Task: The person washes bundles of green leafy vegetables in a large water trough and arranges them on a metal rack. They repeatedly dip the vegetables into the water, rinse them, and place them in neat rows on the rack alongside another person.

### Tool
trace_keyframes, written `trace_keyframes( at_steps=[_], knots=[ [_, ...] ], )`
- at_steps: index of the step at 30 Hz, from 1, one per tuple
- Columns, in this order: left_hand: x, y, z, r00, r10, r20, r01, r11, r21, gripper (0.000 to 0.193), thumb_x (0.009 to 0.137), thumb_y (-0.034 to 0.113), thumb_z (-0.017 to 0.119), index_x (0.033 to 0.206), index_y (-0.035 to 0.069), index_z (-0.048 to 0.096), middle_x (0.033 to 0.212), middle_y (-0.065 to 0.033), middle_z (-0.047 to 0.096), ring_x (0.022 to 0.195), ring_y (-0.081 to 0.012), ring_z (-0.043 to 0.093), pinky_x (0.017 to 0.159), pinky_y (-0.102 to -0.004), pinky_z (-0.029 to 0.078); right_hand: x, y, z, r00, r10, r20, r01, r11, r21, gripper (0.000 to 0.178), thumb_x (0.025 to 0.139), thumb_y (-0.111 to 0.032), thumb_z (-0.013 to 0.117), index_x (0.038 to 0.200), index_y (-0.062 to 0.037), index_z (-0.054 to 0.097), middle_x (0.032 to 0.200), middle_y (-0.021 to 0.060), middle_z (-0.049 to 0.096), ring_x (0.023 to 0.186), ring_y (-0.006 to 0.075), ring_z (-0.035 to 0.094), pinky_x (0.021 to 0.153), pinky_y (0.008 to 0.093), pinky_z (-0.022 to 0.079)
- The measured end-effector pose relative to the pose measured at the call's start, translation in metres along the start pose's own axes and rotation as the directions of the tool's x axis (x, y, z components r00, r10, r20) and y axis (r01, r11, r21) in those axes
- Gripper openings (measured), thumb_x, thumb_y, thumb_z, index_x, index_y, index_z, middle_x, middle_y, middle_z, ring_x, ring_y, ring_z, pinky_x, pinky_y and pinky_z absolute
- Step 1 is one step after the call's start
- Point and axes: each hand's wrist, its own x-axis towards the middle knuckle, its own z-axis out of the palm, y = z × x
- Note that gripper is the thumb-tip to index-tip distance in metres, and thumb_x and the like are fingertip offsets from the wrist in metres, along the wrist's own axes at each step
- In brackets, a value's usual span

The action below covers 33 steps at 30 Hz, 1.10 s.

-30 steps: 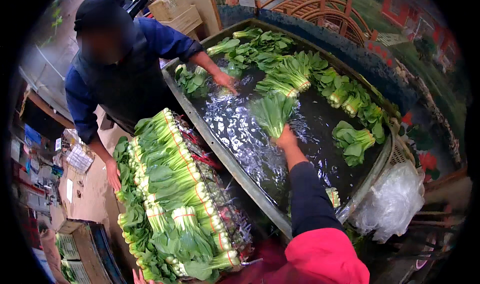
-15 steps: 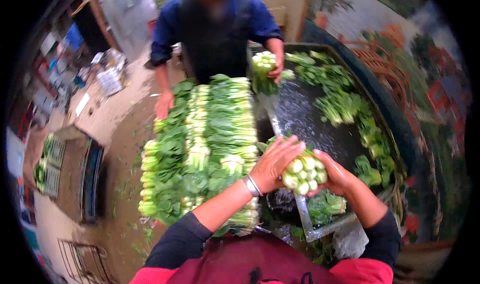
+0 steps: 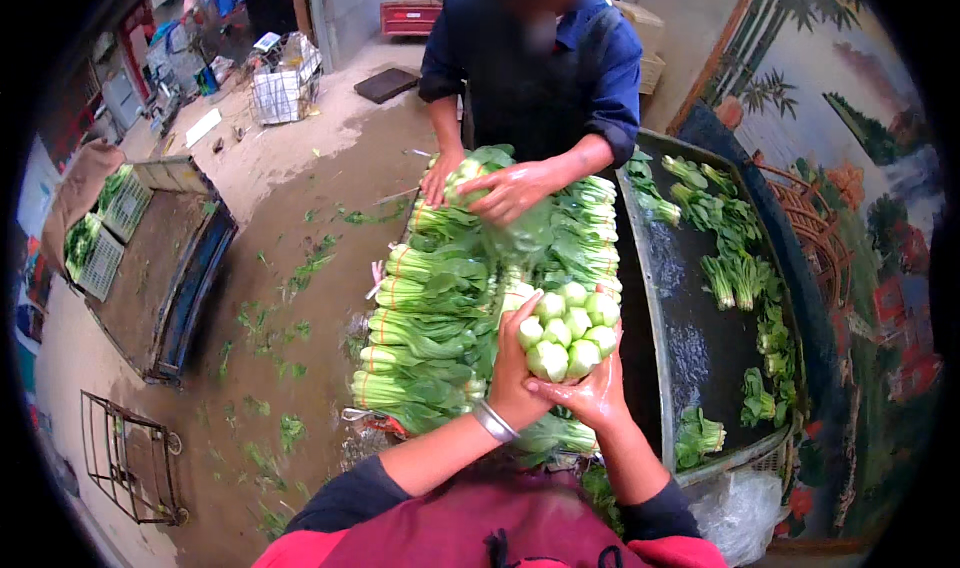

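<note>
Standing over wet concrete floor (image 3: 300,228) (leaf scraps), wash tub (image 3: 700,338) rt.

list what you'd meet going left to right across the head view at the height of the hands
wire rack → leaf-strewn floor → stacked greens → left hand → held bunch → right hand → water tub → floating greens

Bundle of pale-stemmed green bok choy (image 3: 566,330), a second ago held by its leaves in the water of the dark rectangular wash tank (image 3: 700,338), now out of the tank and held cut ends up just beside its left rim, above the stacked pile of bundled green bok choy (image 3: 440,318). Left hand (image 3: 515,373), previously out of view, now grips the bundle with the right hand (image 3: 590,393). The co-worker's hands (image 3: 510,190) have moved from the tank onto the pile's far end.
</note>
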Motion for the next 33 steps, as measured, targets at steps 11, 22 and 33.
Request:
trace_keyframes(
  at_steps=[11, 22, 33],
  knots=[
    [0.091, -0.024, -0.110, 0.854, -0.091, 0.513, 0.274, 0.916, -0.293, 0.126, 0.058, 0.029, 0.102, 0.157, 0.003, 0.028, 0.148, -0.0139, 0.051, 0.136, -0.0249, 0.052, 0.117, -0.0410, 0.039, 0.055, 0.019, 0.044, 0.967, 0.039, 0.251, -0.082, 0.983, 0.164, 0.101, 0.080, -0.049, 0.085, 0.151, 0.0027, 0.036, 0.156, 0.0212, 0.034, 0.150, 0.0295, 0.030, 0.123, 0.0428, 0.025],
    [0.142, -0.071, -0.102, 0.699, -0.114, 0.706, -0.491, 0.640, 0.591, 0.105, 0.056, 0.018, 0.093, 0.149, 0.025, 0.045, 0.128, -0.0171, 0.063, 0.119, -0.0380, 0.062, 0.097, -0.0510, 0.052, -0.003, 0.177, -0.114, 0.770, 0.529, -0.356, -0.636, 0.601, -0.483, 0.081, 0.085, -0.057, 0.075, 0.134, 0.0045, 0.057, 0.113, 0.0208, 0.070, 0.107, 0.0333, 0.069, 0.093, 0.0437, 0.054],
    [0.081, -0.134, 0.000, 0.794, -0.118, 0.596, -0.486, 0.467, 0.739, 0.083, 0.080, 0.015, 0.079, 0.153, 0.013, 0.041, 0.142, -0.0170, 0.053, 0.135, -0.0332, 0.047, 0.112, -0.0490, 0.041, 0.011, 0.237, -0.079, 0.673, 0.652, -0.349, -0.727, 0.497, -0.474, 0.116, 0.066, -0.070, 0.082, 0.145, 0.0030, 0.039, 0.130, 0.0307, 0.062, 0.121, 0.0432, 0.064, 0.103, 0.0493, 0.051]
  ],
)
